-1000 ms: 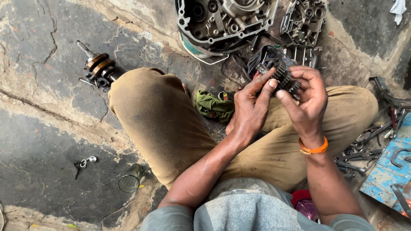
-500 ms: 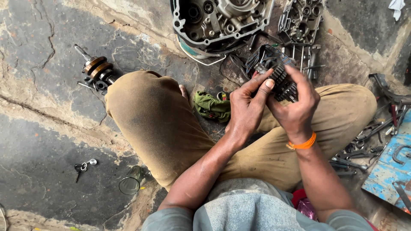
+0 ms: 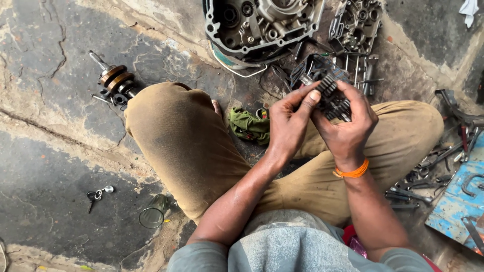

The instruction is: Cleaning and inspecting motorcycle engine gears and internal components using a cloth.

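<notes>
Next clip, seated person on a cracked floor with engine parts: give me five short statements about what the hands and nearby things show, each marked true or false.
1. Both hands, left hand and right hand, grip the dark gear cluster. True.
2. The orange band sits on the left wrist. False: it is on the right wrist.
3. The crankshaft lies on the floor beyond the left knee. True.
4. The green rag is draped over the engine case. False: it lies between the legs.
5. The small glass stands on the blue board. False: it is on the floor at the left.
</notes>
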